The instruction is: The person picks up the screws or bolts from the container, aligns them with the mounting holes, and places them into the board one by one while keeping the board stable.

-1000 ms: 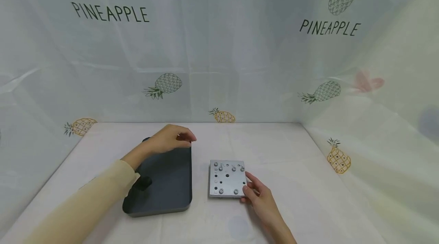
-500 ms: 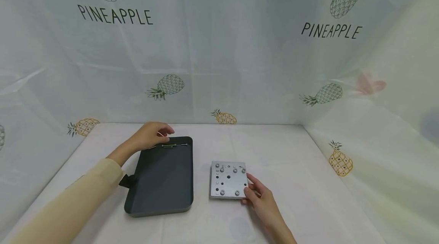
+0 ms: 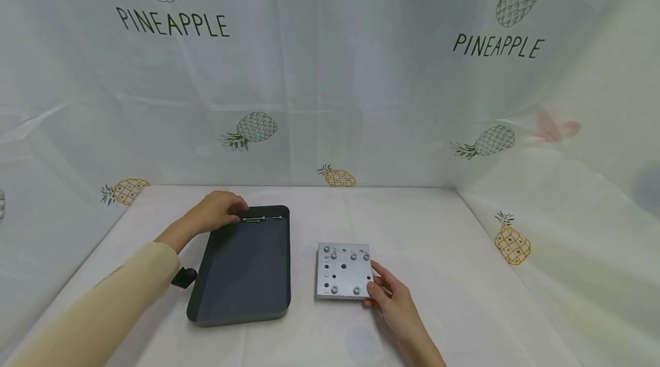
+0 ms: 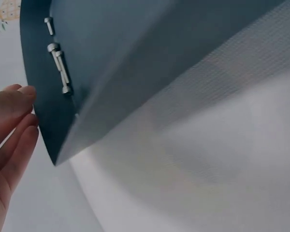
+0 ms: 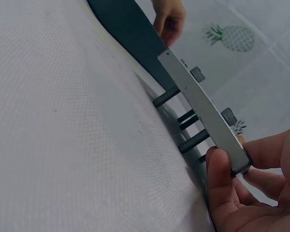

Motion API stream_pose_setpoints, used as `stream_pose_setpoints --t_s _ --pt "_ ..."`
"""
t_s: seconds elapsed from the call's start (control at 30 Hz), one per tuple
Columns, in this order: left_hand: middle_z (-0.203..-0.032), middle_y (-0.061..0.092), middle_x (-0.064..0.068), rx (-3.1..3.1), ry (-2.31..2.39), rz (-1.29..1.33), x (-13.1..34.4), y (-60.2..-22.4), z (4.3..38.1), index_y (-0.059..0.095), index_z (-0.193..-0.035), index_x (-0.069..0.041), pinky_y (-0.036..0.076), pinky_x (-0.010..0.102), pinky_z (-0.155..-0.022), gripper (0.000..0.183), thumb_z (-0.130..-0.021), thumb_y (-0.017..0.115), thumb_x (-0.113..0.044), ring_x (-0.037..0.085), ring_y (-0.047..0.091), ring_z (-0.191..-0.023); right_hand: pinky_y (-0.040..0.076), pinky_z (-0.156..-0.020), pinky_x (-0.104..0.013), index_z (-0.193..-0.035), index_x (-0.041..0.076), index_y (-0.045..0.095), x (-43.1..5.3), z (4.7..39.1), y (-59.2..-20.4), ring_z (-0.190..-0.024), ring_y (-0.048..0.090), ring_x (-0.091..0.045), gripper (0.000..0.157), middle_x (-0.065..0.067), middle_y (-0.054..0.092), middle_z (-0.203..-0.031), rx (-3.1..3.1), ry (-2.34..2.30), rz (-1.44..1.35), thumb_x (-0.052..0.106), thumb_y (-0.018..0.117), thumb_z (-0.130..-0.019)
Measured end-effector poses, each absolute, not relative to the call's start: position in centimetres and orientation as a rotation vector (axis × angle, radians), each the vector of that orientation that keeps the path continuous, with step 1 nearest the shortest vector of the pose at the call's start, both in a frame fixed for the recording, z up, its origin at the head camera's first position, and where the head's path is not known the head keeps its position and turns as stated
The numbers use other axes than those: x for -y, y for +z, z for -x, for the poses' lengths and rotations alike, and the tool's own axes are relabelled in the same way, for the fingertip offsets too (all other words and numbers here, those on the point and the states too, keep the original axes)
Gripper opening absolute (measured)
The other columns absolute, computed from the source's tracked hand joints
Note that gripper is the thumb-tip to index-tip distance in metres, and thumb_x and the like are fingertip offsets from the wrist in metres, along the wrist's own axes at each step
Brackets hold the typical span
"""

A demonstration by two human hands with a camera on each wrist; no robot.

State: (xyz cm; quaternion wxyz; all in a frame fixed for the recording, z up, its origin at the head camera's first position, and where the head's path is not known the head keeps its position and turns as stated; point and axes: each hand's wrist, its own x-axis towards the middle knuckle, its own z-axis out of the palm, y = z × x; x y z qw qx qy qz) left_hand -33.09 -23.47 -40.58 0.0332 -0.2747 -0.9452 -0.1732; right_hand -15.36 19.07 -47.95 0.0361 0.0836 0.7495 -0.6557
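A square silver metal plate (image 3: 344, 271) with several socket-head bolts through it sits right of centre in the head view. My right hand (image 3: 394, 304) grips its right edge, thumb on one face and fingers on the other. In the right wrist view, threaded bolt shanks (image 5: 195, 141) stick out below the plate (image 5: 208, 113). My left hand (image 3: 213, 210) hovers at the far left corner of a dark grey tray (image 3: 247, 275), fingers loosely bent. In the left wrist view its fingertips (image 4: 30, 128) lie right at the tray's rim, holding nothing visible. Loose screws (image 4: 60, 67) lie inside nearby.
A white cloth (image 3: 438, 241) covers the table, and a pineapple-print curtain (image 3: 350, 69) hangs behind and at both sides. The tray's raised wall (image 4: 135, 79) runs all round it. A black wrist-worn device (image 3: 184, 277) sits beside the left sleeve (image 3: 118, 292).
My left hand has moved left from above the tray's far right corner to its far left corner, uncovering the screws. The right hand and the plate stay in place.
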Motion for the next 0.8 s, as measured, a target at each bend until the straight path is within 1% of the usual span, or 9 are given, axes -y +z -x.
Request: stream_pose_setpoints --t_s 0.17,0.33,0.8 --pt "-0.110 0.076 0.013 2.945 -0.568 0.815 23.8 -41.4 33.2 0.075 -0.118 0.000 0.058 0.053 -0.091 0.027 -0.091 0.080 -0.001 0.031 0.073 -0.100 0.061 -0.077 -0.029 -0.160 0.008 0.046 -19.0 15.3 -48.0 -0.096 0.066 -0.021 0.057 -0.018 0.057 -0.129 -2.305 -2.015 -0.253 0.008 0.062 -0.106" --pt "-0.111 0.076 0.013 2.939 -0.571 0.861 23.8 -42.1 33.4 0.076 -0.118 0.000 0.059 0.051 -0.090 0.027 -0.091 0.080 -0.001 0.030 0.072 -0.099 0.062 -0.078 -0.030 -0.161 0.008 0.045 -19.0 15.4 -48.0 -0.097 0.066 -0.022 0.057 -0.018 0.057 -0.129 -2.305 -2.019 -0.253 0.008 0.061 -0.106" --pt "-0.116 0.075 0.013 3.016 -0.498 1.030 22.3 -41.8 33.1 0.074 -0.124 0.002 0.058 0.046 -0.091 0.033 -0.092 0.080 -0.002 0.029 0.071 -0.103 0.062 -0.079 -0.030 -0.161 0.008 0.045 -19.1 15.5 -48.2 -0.098 0.066 -0.021 0.057 -0.018 0.057 -0.132 -2.307 -2.011 -0.267 0.009 0.061 -0.106"
